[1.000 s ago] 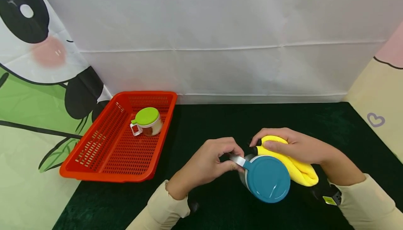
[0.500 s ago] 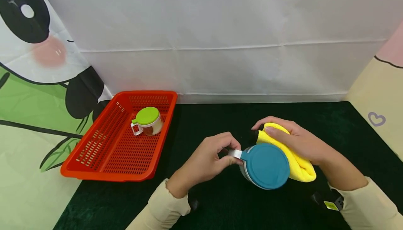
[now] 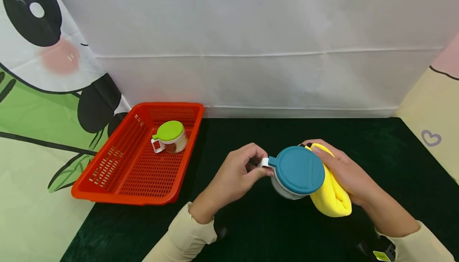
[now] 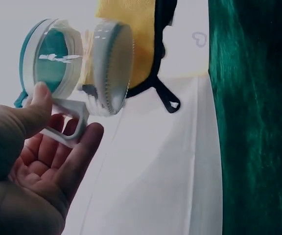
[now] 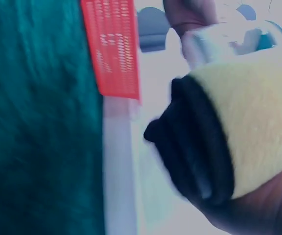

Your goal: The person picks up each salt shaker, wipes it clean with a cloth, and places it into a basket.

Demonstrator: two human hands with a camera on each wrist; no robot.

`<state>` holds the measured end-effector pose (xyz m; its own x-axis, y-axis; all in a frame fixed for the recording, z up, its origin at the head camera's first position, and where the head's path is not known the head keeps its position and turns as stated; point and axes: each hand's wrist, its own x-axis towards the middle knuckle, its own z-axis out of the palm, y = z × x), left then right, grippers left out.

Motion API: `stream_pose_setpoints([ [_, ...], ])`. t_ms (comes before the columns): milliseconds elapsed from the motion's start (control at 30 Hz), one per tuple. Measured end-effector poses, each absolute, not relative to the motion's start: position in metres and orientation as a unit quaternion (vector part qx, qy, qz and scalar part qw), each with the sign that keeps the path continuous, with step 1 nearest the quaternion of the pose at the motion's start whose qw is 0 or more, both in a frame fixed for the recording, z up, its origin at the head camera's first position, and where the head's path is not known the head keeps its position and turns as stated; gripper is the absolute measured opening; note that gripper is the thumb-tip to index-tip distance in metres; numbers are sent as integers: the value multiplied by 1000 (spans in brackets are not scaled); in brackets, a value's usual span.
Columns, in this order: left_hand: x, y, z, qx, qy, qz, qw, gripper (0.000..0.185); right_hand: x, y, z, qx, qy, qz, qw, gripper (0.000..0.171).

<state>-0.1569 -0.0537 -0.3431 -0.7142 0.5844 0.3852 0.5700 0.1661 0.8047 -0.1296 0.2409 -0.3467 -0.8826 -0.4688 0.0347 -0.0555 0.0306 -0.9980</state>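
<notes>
Above the tabletop (image 3: 251, 134), the left hand (image 3: 236, 176) pinches the jar (image 3: 295, 172) handle; at 3 o'clock, the right hand (image 3: 346, 172) grips a yellow cloth (image 3: 330, 194).

A blurred yellow cloth (image 5: 251, 120) with a black edge fills the right of the frame, a red basket (image 5: 112, 46) at upper centre, green mat (image 5: 38, 127) on the left.

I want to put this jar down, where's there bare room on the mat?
Free: mat right of the hands, and the strip between basket and left hand. Crowded: around the jar and cloth.
</notes>
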Motion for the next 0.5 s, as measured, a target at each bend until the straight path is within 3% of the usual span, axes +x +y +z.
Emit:
stream_pose_setpoints([
  [167, -156, -52, -345, 423, 747, 512, 22, 20, -132, 243, -322, -239, 760, -591, 124, 31],
  [333, -150, -48, -348, 471, 718, 510, 43, 19, -154, 240, -319, -316, 758, -531, 208, 30],
  [500, -149, -47, -350, 451, 733, 508, 45, 20, -167, 237, -349, -283, 733, -561, 262, 32],
])
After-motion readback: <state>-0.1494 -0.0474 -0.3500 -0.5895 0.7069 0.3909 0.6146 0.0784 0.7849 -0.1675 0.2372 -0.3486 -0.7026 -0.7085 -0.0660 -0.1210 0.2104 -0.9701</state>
